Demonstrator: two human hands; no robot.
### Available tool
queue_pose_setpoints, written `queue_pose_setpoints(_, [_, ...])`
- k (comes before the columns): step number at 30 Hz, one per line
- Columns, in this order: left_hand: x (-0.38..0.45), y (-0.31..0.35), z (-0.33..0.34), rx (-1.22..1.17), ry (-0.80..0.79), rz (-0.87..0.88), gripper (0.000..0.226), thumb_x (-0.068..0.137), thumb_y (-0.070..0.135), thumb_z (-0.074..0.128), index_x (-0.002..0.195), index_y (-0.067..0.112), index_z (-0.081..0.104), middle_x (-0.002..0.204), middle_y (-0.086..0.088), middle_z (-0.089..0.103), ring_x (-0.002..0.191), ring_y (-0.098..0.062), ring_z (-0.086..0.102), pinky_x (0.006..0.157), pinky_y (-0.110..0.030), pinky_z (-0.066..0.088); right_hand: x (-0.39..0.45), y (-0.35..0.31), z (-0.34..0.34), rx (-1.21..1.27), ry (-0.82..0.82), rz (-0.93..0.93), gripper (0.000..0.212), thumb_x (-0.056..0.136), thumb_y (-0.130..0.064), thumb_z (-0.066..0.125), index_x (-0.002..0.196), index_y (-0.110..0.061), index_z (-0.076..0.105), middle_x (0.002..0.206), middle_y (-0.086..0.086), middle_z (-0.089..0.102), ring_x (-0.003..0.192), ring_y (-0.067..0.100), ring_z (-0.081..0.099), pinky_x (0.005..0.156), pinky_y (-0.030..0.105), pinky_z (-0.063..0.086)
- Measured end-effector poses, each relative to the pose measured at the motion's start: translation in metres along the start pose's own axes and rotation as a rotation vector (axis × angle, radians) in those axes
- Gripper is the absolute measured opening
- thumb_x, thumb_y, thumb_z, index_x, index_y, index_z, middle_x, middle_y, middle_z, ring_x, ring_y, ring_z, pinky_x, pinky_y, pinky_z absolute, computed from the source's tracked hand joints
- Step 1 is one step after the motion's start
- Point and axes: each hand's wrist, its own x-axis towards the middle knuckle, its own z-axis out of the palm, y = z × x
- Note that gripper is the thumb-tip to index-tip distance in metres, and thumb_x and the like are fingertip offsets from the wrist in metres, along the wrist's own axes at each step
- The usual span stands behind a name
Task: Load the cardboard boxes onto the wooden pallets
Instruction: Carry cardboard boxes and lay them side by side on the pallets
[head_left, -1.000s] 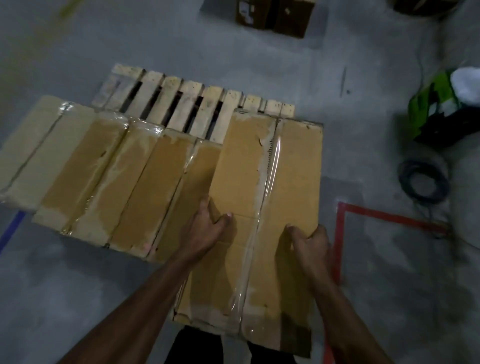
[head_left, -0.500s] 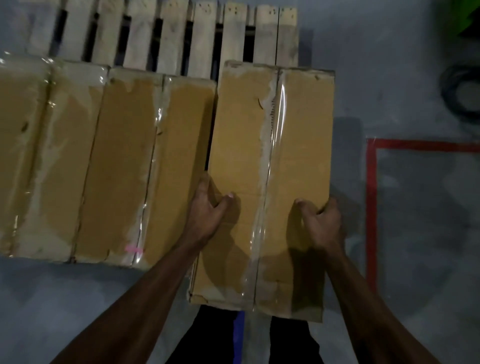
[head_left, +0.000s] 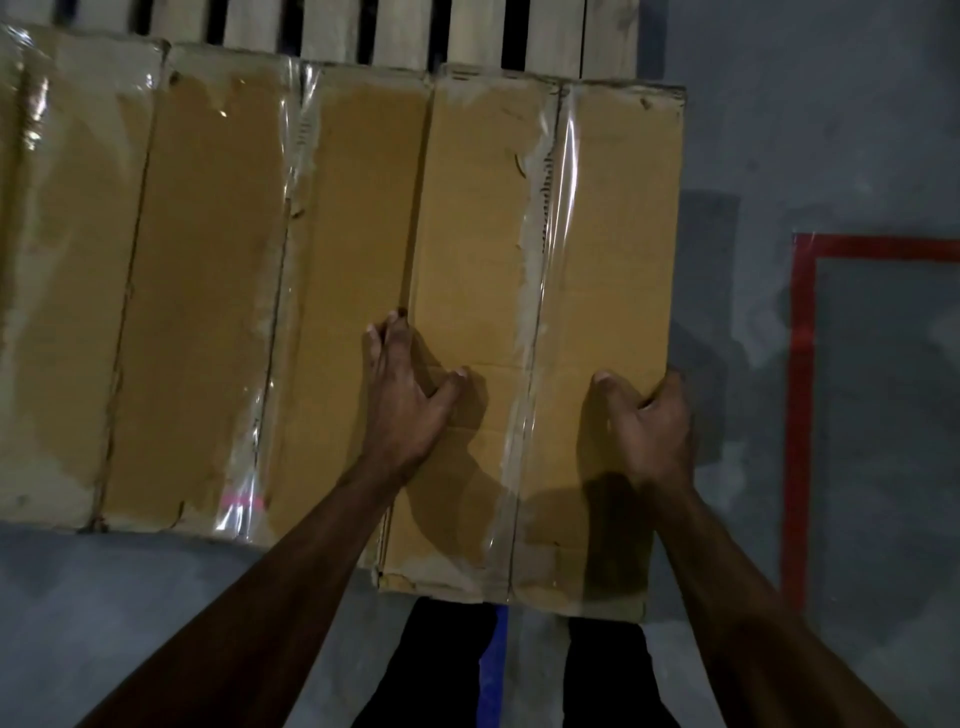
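Brown cardboard fills most of what my head camera sees. The box (head_left: 545, 332) I am loading lies flat at the right end of the row, pressed against the next box (head_left: 358, 291). More boxes (head_left: 130, 280) run off the left edge, so I cannot see how many there are. They all sit on the wooden pallet (head_left: 410, 31), but only a few slats show at the top; the rest is hidden under the boxes or cut off.

My left hand (head_left: 405, 400) rests on the box's left edge, thumb spread on top, fingers down in the crack between the two boxes, where they are hard to see. My right hand (head_left: 649, 426) is curled over the right edge in a firm grip, its fingers hidden down the side.

Shiny clear tape (head_left: 550, 312) runs along the box. There is small dark print under it, too blurry to read. A pink mark on the next box is unclear too.

Red tape (head_left: 800, 395) and blue tape (head_left: 493, 665) mark the grey floor (head_left: 779, 130).
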Motion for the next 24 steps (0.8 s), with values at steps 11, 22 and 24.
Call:
queue_pose_setpoints(11, [0.001, -0.023, 0.017, 0.48, 0.046, 0.081, 0.1, 0.082, 0.072, 0.018, 0.155, 0.005, -0.002, 0.164, -0.01, -0.005, 0.151, -0.023, -0.008, 0.12, -0.034, -0.008, 0.006, 0.015, 0.017, -0.024, -0.022, -0.003, 0.071, 0.087, -0.056, 0.064, 0.141, -0.021, 0.032, 0.136, 0.003, 0.051, 0.123, 0.031, 0.051, 0.101, 0.057, 0.045])
queue_pose_setpoints(22, [0.004, -0.028, 0.017, 0.585, 0.025, 0.122, 0.096, 0.088, 0.071, 0.013, 0.154, 0.003, -0.003, 0.163, -0.014, -0.005, 0.151, -0.026, -0.006, 0.121, -0.038, -0.003, 0.01, 0.02, 0.02, 0.006, -0.014, 0.015, 0.075, 0.084, -0.062, 0.064, 0.14, -0.024, 0.032, 0.138, 0.002, 0.049, 0.126, 0.03, 0.049, 0.102, 0.06, 0.044])
queue_pose_setpoints(24, [0.005, -0.029, 0.015, 0.585, 0.0, 0.119, 0.096, 0.089, 0.07, 0.015, 0.153, 0.003, -0.006, 0.163, -0.015, -0.007, 0.15, -0.026, -0.008, 0.12, -0.037, -0.005, 0.007, 0.02, 0.02, 0.024, -0.023, 0.014, 0.081, 0.081, -0.067, 0.062, 0.143, -0.026, 0.029, 0.14, 0.001, 0.048, 0.127, 0.03, 0.048, 0.103, 0.061, 0.043])
